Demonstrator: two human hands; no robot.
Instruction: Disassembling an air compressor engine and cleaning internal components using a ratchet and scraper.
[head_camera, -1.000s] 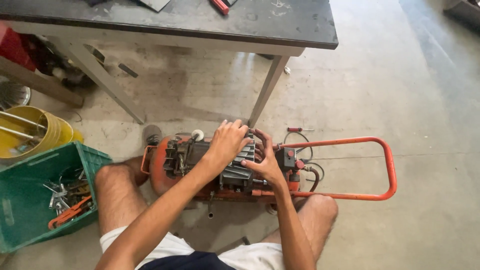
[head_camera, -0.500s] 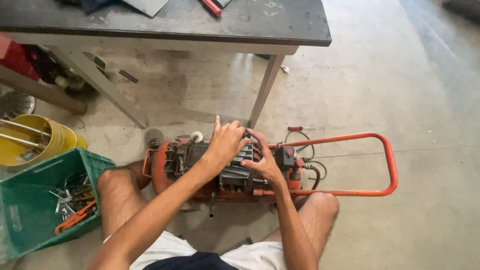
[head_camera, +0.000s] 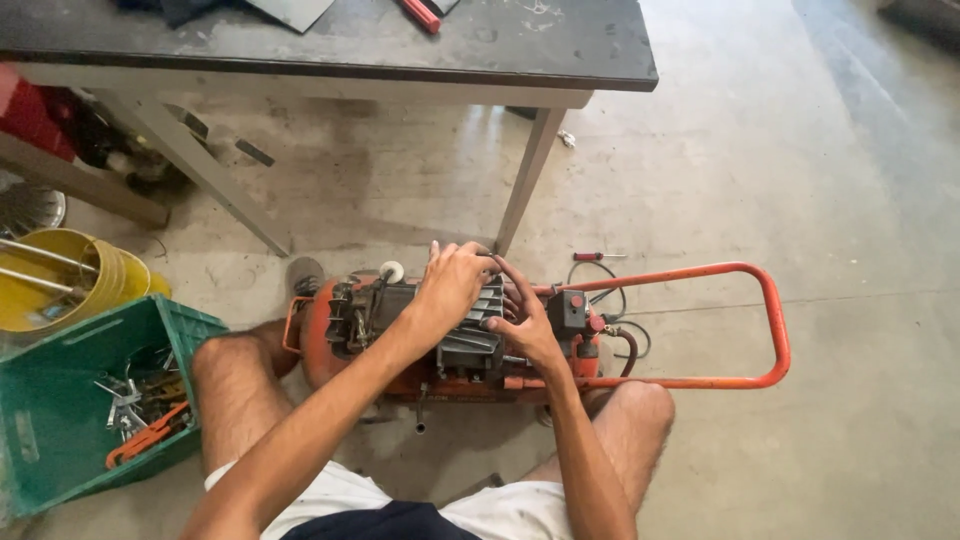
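An orange air compressor (head_camera: 340, 330) lies on the concrete floor between my bare knees, its grey ribbed motor (head_camera: 470, 345) on top and its orange tube handle (head_camera: 760, 330) reaching right. My left hand (head_camera: 452, 285) rests on top of the motor's far side, fingers curled over it. My right hand (head_camera: 522, 318) presses against the motor's right end, fingers spread toward the black switch box (head_camera: 566, 310). What the fingertips touch is hidden behind the hands.
A dark-topped workbench (head_camera: 400, 50) with grey legs stands just beyond the compressor. A green crate (head_camera: 60, 420) of tools sits at my left, a yellow bucket (head_camera: 90, 275) behind it. A small red-handled screwdriver (head_camera: 598, 257) lies on the floor past the handle.
Both hands stay on the motor with only slight finger shifts. The view has shifted a little, so the compressor sits slightly lower in the frame.
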